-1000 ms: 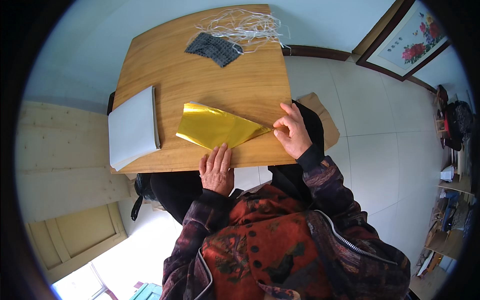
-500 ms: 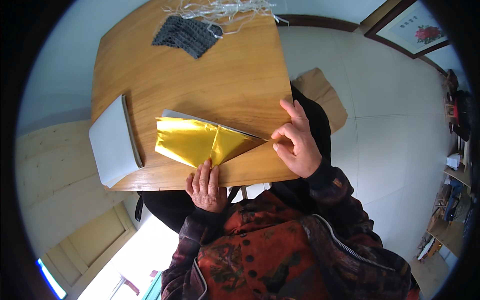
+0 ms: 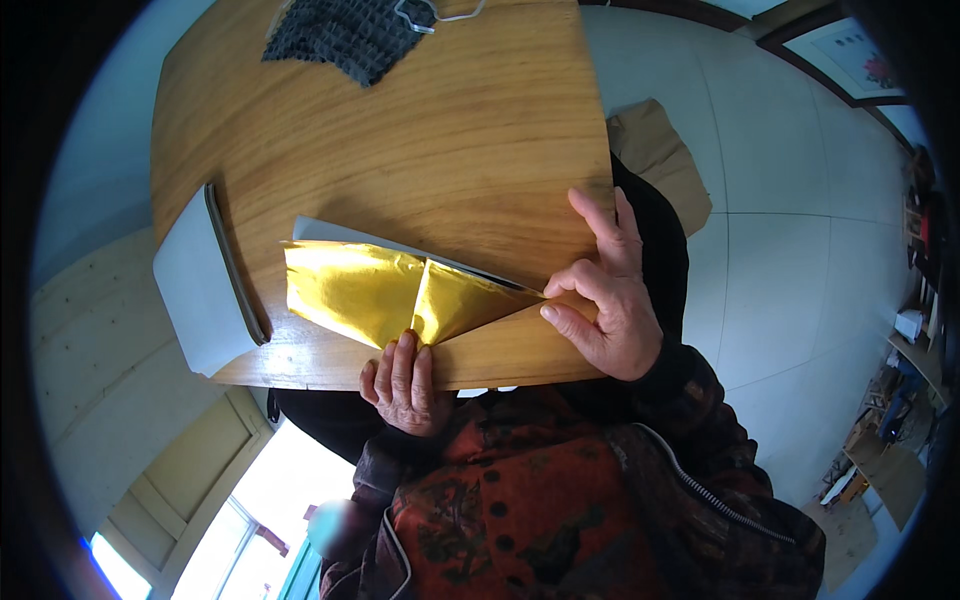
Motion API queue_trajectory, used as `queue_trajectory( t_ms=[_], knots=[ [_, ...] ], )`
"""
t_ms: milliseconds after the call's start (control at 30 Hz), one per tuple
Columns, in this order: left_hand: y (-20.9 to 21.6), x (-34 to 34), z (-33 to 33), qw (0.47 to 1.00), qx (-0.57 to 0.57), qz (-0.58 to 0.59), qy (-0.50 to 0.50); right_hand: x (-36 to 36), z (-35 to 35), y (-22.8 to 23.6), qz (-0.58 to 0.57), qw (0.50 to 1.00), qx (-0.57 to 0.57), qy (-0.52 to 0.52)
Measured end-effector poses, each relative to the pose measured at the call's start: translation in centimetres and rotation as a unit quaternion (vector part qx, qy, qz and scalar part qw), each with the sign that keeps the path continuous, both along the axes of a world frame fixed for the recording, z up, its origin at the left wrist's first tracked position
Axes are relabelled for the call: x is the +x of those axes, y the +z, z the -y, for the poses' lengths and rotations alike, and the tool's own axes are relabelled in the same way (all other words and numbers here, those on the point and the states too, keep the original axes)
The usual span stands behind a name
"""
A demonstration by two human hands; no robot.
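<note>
A folded sheet of gold paper (image 3: 350,290), shiny outside with a pale grey inner side, lies on the wooden table (image 3: 470,130). It narrows to a point on the right, and a crease crosses its middle. My left hand (image 3: 407,385) holds the paper's lower edge by that crease, its fingers close together and fingertips pressing down. At the pointed right end, my right hand (image 3: 610,300) has thumb and index finger closed about the tip. Its other fingers are raised and spread.
A stack of pale sheets (image 3: 205,290) lies at the table's left edge. Dark grey textured cloth (image 3: 350,38) and a clear plastic strand (image 3: 432,22) are at the far side. Brown paper (image 3: 660,160) rests on the floor beyond the right edge.
My right thumb and index finger have come to the paper's pointed tip. My left hand stays on the lower edge. The view has shifted, bringing the paper and hands nearer.
</note>
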State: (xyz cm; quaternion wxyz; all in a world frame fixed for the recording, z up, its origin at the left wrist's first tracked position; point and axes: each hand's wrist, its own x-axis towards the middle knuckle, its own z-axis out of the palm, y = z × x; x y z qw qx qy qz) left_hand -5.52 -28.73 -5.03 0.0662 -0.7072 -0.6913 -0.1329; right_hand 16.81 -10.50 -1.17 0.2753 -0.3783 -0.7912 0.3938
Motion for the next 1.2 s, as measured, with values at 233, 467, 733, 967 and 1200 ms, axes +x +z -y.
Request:
queue_trajectory(
  t_ms=[233, 467, 733, 967, 1200],
  knots=[
    [0.6, 0.1, -0.2, 1.000, -0.017, 0.012, -0.005, -0.8, 0.6, -0.4, 0.042, 0.997, 0.045, -0.051],
    [0.8, 0.5, -0.4, 0.999, -0.002, 0.040, 0.023, -1.9, 1.1, 0.5, 0.072, 0.983, 0.132, -0.104],
    [1.1, 0.7, -0.4, 0.997, 0.033, 0.061, 0.027, -6.6, 6.9, 0.9, 0.181, 0.963, 0.153, 0.129],
    [1.4, 0.4, -0.1, 0.997, 0.014, 0.075, 0.012, -6.1, 6.8, -1.0, 0.247, 0.934, 0.218, 0.140],
    [2.7, -0.2, 0.4, 0.991, -0.031, 0.129, -0.016, -5.8, 7.2, -0.3, 0.240, 0.935, 0.229, 0.128]
  ],
)
